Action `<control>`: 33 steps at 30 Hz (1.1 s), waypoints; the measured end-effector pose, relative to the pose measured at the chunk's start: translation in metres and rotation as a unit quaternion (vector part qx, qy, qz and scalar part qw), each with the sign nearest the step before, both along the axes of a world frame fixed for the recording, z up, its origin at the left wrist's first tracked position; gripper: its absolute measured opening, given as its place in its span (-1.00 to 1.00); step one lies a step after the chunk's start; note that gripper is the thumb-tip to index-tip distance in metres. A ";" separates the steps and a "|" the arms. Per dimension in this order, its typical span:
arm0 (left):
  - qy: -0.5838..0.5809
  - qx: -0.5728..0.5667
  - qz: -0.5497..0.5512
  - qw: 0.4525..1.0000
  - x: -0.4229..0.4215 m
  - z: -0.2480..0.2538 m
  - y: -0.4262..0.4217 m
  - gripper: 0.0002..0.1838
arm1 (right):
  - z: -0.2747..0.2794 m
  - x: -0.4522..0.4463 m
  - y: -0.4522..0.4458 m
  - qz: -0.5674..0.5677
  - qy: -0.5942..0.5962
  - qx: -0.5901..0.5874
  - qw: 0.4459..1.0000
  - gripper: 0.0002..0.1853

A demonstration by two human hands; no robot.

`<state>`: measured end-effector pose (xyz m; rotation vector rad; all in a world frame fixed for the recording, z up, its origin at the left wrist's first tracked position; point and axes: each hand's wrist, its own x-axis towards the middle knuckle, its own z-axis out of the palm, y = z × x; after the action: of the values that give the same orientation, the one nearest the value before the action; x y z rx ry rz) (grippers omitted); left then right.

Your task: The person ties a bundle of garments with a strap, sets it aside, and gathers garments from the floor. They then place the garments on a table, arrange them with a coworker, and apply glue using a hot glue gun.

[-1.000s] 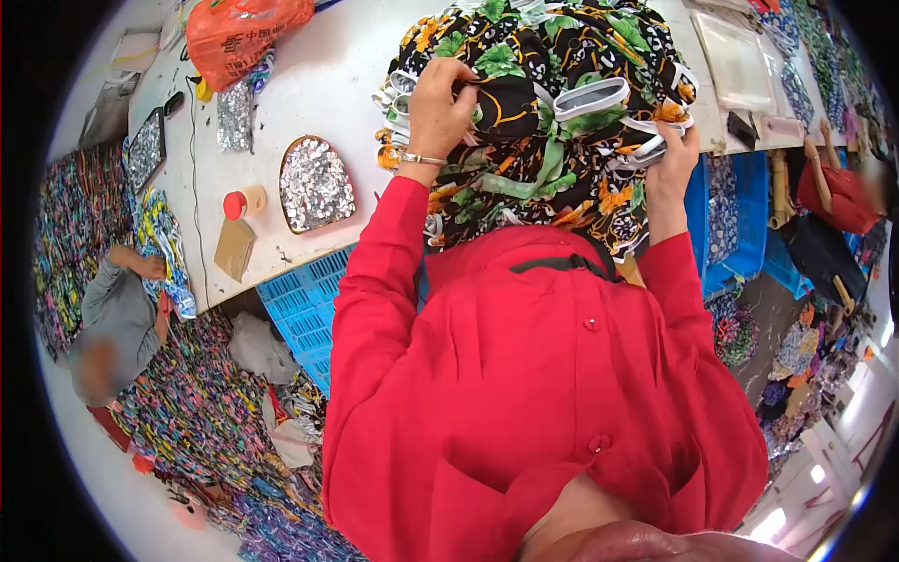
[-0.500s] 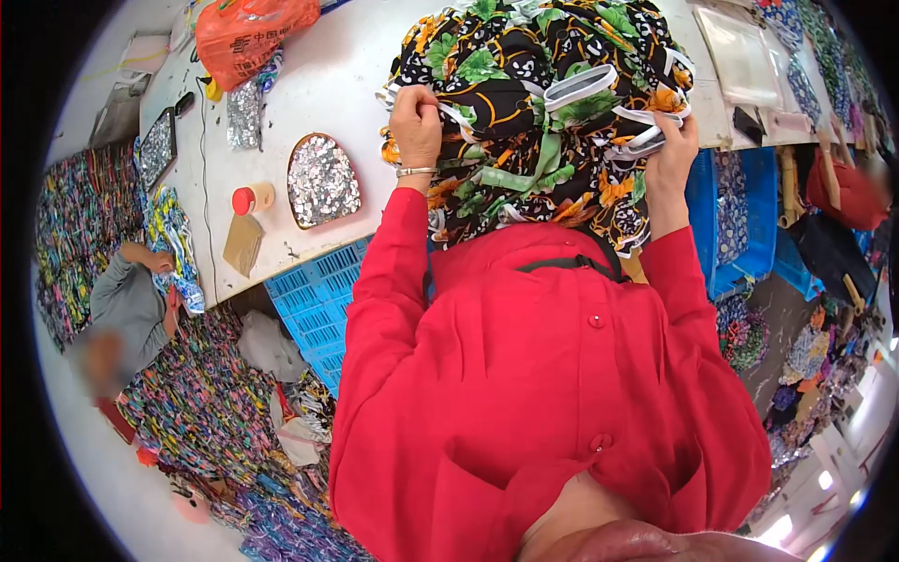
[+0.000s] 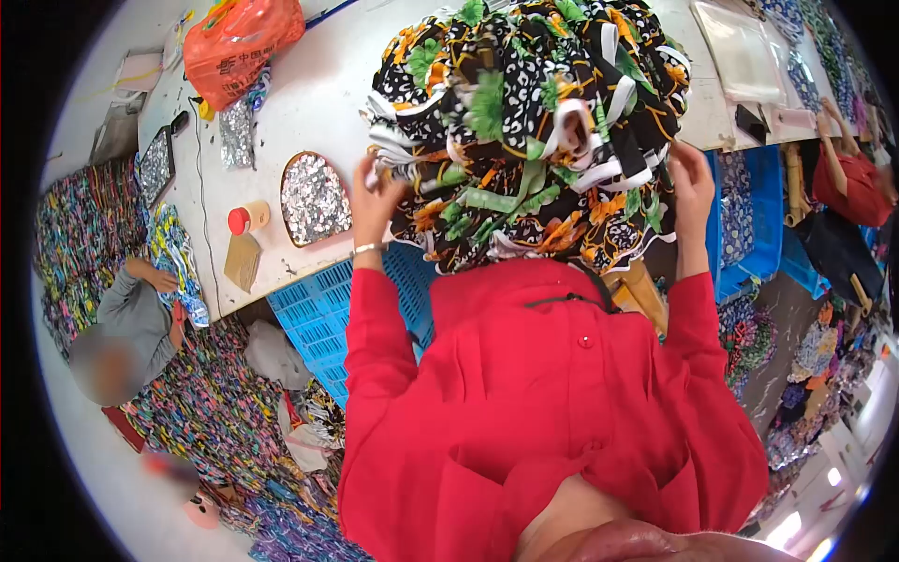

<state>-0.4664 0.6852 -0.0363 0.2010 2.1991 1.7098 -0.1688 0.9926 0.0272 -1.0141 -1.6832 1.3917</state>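
Printed fabric bundle between both hands at the bench edge.
The black, floral fabric bundle (image 3: 524, 122) with white trim lies heaped on the white bench (image 3: 328, 84). The left hand (image 3: 377, 201) is at its left edge, fingers bent; the right hand (image 3: 693, 195) is at its right edge, fingers curled. Whether either hand grips cannot be determined. A tray of shiny pieces (image 3: 316, 201) sits near the left hand.
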 end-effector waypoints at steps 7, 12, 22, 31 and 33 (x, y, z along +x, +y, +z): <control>0.216 -0.218 -0.357 0.882 -0.029 -0.039 0.053 -0.43 | -0.066 -0.014 0.034 0.149 -0.285 0.244 0.915 -0.41; 0.178 -0.315 -0.292 0.886 -0.006 -0.051 0.067 -0.73 | -0.127 -0.006 0.046 0.137 -0.177 0.097 0.970 -0.57; -0.248 0.205 0.006 0.947 0.028 -0.009 0.037 -0.49 | -0.005 -0.059 -0.047 0.137 0.031 -0.235 0.962 -0.64; -0.005 0.076 0.131 0.988 0.059 0.206 0.000 -0.63 | 0.075 -0.095 -0.055 0.312 0.288 -0.401 0.812 -0.61; -0.035 0.135 0.120 0.983 0.085 0.248 0.027 -0.63 | 0.057 -0.088 -0.043 0.311 0.322 -0.442 0.777 -0.64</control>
<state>-0.3809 0.7119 0.2113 -0.0629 2.0015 2.1110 -0.2566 0.9493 0.0841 -0.2535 -0.7926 2.7216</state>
